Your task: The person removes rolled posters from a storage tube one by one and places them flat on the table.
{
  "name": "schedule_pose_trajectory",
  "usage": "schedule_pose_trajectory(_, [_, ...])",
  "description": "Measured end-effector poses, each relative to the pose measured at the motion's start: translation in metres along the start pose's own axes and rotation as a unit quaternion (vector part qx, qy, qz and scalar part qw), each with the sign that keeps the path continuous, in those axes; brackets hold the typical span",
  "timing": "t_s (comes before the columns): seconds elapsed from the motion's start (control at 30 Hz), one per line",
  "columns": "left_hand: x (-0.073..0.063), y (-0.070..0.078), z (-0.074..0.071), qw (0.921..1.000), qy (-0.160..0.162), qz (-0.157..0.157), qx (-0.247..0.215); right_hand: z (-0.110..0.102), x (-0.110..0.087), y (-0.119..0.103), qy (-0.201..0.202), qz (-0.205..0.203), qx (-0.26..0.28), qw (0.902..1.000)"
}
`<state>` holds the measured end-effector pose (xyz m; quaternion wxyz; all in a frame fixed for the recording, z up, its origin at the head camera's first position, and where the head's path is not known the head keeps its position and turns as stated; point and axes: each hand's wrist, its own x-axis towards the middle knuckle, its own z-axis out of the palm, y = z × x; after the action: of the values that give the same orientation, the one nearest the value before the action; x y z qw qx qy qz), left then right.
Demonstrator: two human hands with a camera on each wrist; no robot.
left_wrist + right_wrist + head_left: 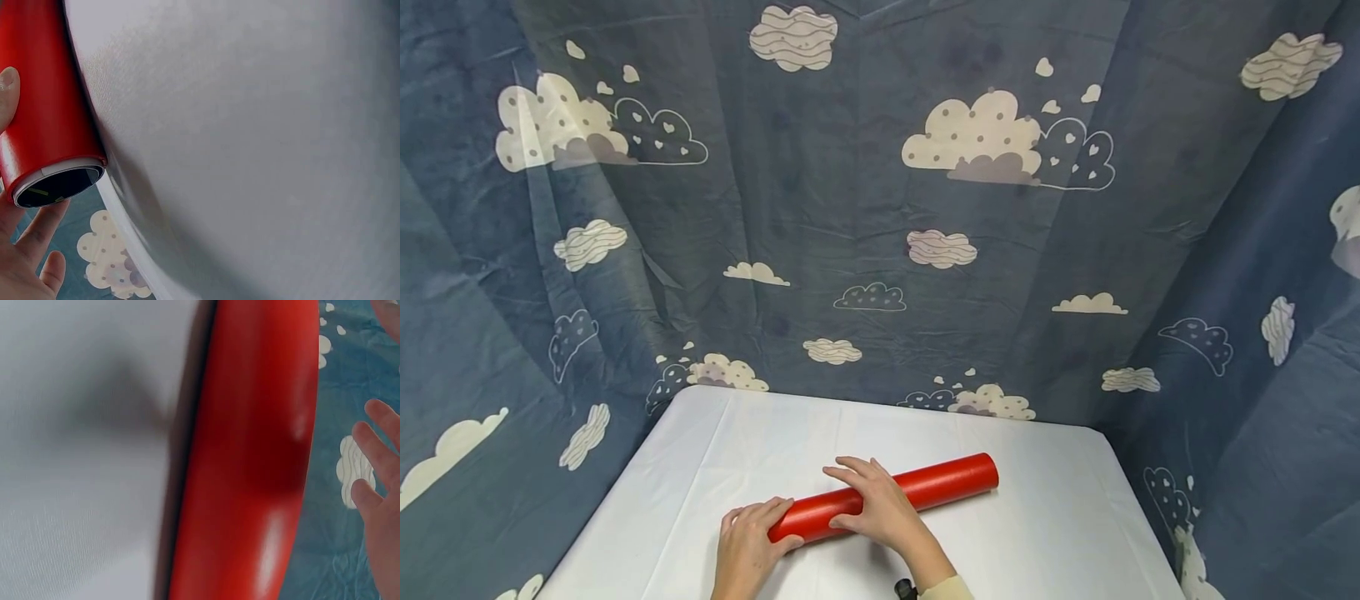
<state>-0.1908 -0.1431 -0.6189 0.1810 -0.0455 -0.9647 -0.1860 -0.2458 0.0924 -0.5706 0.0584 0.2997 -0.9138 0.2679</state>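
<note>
A long red roll (951, 482) with a glossy surface lies slanted across the white table. Its open end (59, 182) shows a pale rim and a dark hollow inside in the left wrist view. My left hand (747, 542) holds the roll's left end, thumb on the near side and fingers over the far side. My right hand (880, 508) reaches over the roll's middle. In the right wrist view, that hand's fingers (378, 453) are spread beyond the roll (247, 450), apart from it.
The white table (1045, 533) has a rounded far edge. A dark blue cloth with cloud prints (850, 183) hangs behind and at both sides. A small black object (906, 589) shows by the right sleeve (947, 589).
</note>
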Motion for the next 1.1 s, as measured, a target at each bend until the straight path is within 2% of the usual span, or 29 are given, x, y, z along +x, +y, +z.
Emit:
schedule_pose_trajectory(0.13, [-0.001, -0.001, 0.0, 0.9999, 0.011, 0.011, 0.003, 0.005, 0.003, -0.006, -0.005, -0.007, -0.007, 0.9999])
schedule_pose_trajectory(0.5, [-0.001, -0.003, 0.001, 0.9997, 0.014, 0.016, 0.009, 0.023, 0.005, -0.021, -0.025, -0.021, -0.026, 0.9991])
schedule_pose_trajectory(0.83, [0.001, -0.003, 0.001, 0.999, 0.036, 0.027, 0.008, 0.037, 0.009, -0.025, -0.008, -0.041, -0.062, 0.9972])
schedule_pose_trajectory(1.1, [-0.001, -0.003, 0.001, 0.999, 0.031, 0.026, 0.021, 0.049, 0.005, -0.024, -0.014, -0.037, -0.076, 0.9963])
